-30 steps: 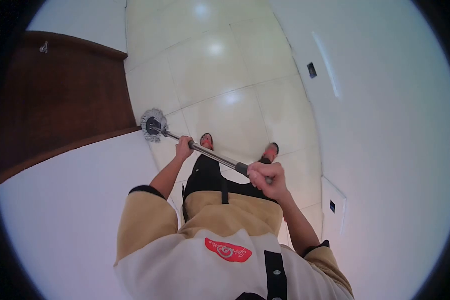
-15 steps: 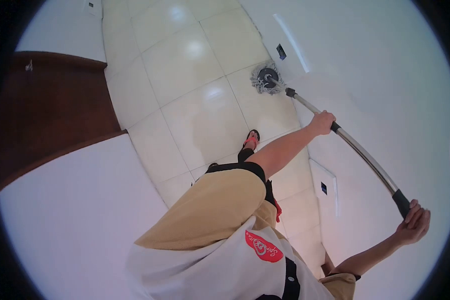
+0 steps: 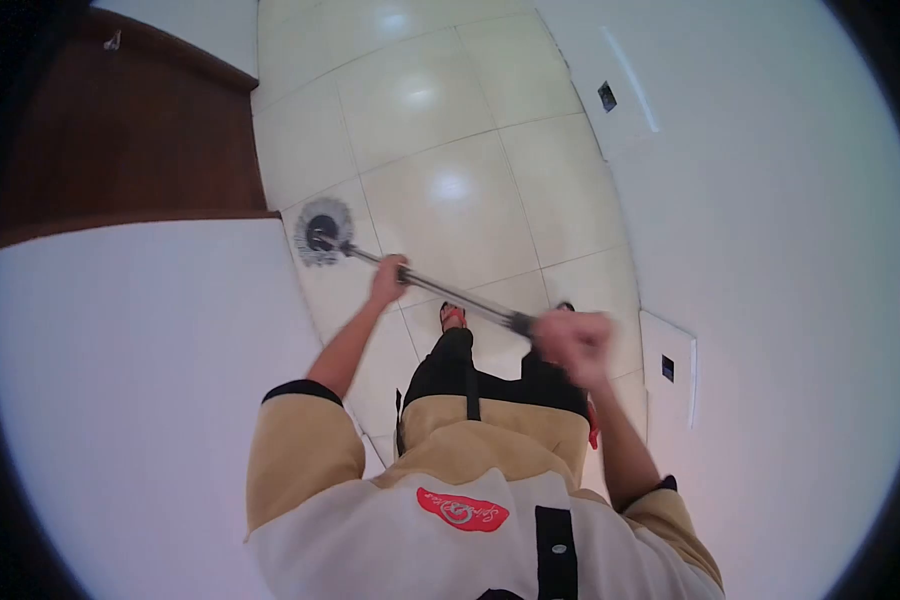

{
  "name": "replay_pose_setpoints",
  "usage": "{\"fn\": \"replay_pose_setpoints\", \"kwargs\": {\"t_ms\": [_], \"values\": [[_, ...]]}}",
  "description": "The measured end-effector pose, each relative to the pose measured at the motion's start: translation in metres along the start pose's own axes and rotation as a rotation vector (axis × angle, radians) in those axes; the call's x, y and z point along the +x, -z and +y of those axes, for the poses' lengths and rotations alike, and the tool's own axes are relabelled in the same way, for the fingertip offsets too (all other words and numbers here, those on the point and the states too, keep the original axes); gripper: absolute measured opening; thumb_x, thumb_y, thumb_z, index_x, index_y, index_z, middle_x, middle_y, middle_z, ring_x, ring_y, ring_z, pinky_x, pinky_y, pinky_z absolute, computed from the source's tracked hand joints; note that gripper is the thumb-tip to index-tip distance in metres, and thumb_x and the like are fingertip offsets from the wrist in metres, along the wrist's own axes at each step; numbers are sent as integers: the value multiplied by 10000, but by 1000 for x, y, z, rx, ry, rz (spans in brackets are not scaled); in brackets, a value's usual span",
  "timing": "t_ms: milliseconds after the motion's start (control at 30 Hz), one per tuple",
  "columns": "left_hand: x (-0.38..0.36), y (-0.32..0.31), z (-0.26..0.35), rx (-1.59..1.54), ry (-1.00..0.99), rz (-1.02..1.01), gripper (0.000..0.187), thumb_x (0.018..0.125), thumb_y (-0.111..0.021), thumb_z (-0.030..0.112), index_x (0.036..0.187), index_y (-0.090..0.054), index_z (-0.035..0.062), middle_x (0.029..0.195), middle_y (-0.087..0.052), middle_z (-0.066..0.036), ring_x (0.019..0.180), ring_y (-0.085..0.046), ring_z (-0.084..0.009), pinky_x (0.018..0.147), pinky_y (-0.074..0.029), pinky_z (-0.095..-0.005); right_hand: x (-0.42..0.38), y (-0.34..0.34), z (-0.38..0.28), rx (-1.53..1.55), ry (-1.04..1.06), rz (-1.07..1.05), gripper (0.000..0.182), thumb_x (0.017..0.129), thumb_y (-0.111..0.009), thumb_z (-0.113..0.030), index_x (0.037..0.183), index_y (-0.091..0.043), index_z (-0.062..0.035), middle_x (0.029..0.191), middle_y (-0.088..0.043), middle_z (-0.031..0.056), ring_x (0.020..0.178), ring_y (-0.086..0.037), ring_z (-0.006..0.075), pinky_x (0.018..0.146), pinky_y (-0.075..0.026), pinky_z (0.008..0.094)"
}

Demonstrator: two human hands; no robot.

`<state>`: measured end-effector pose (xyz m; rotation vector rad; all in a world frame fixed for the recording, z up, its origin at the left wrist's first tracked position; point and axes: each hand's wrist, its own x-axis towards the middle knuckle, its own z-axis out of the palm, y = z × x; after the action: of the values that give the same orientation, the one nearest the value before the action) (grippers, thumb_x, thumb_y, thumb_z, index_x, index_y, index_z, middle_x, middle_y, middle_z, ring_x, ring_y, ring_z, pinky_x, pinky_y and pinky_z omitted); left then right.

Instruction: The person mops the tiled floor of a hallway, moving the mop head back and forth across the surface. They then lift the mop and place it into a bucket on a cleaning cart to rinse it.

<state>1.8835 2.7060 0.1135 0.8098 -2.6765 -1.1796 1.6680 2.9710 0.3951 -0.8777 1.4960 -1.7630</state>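
Head view: mop (image 3: 322, 232), round grey stringy head, dark hub, metal handle.

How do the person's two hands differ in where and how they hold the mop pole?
1. The left hand grips the pole lower down, nearer the mop head; the right hand is at the dark upper end.
2. The left hand looks sharp; the right hand is blurred.
3. The left arm reaches forward, away from the body; the right hand sits close to the waist.
Both are closed on the same pole.
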Motion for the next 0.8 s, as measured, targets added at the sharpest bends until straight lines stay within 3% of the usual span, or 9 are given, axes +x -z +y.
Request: {"fn": "replay_pose_setpoints", "kwargs": {"t_ms": [67,133,200,300,400,500,533,667,800], "values": [[-18,43,17,449,323,-136,575,523,-704,124,1038,-451,83,1070,-437,-157,1038,-371,-314,823,-375,-401,-5,-40,20,-99,-131,-71,173,752,-485,-49,589,-480,10,490,-420,39,455,-414,93,430,-357,223],[-26,26,-4,320,216,-101,549,528,-691,103,1029,-469,81,1072,-441,-164,1027,-382,-316,836,-371,-396,-18,-44,28,-28,-22,-93,187,755,-495,-56,583,-478,15,501,-428,45,461,-413,94,439,-367,227],[-10,-38,-1,134,179,-125,448,535,-661,55,961,-521,57,1027,-481,-148,992,-413,-314,835,-367,-386,-38,22,23,19,153,-33,199,758,-506,-63,577,-478,16,512,-440,44,467,-413,93,440,-368,231],[22,-190,140,-28,-71,7,350,535,-616,24,875,-539,53,895,-524,-132,884,-463,-295,794,-352,-380,-113,192,-49,-116,-32,209,258,784,-520,-220,632,-589,-23,613,-563,45,484,-472,111,468,-410,270],[48,-291,358,-230,-130,-194,184,575,-611,96,743,-542,70,838,-519,-127,823,-480,-302,712,-381,-417,-200,301,-182,-1740,333,313,274,773,-544,-275,807,-579,-5,557,-518,59,460,-470,124,496,-452,261],[78,-296,509,-240,-407,-333,194,566,-630,162,709,-547,60,787,-536,-127,823,-488,-318,689,-409,-456,-229,302,-264,-571,232,552,308,811,-339,-134,522,-392,-42,387,-279,32,351,-261,114,589,-374,348],[94,-314,528,-232,-435,-345,194,573,-629,175,703,-545,58,786,-536,-123,820,-489,-311,676,-420,-440,-225,291,-267,-626,233,698,323,808,-339,-145,501,-239,-132,374,-220,15,362,-229,109,596,-360,356],[90,-296,532,-279,-512,-333,178,603,-600,182,699,-532,48,780,-534,-108,818,-492,-285,644,-444,-399,-215,265,-264,-505,323,1028,353,822,-310,-160,478,-234,-135,391,-170,-15,407,-223,101,640,-342,323],[56,-224,490,-313,-417,-198,165,628,-580,174,719,-515,54,763,-530,-116,788,-500,-290,645,-429,-404,-207,287,-286,-180,249,469,311,825,-318,-203,520,-329,-142,359,-264,-19,342,-264,79,651,-363,309]]}}
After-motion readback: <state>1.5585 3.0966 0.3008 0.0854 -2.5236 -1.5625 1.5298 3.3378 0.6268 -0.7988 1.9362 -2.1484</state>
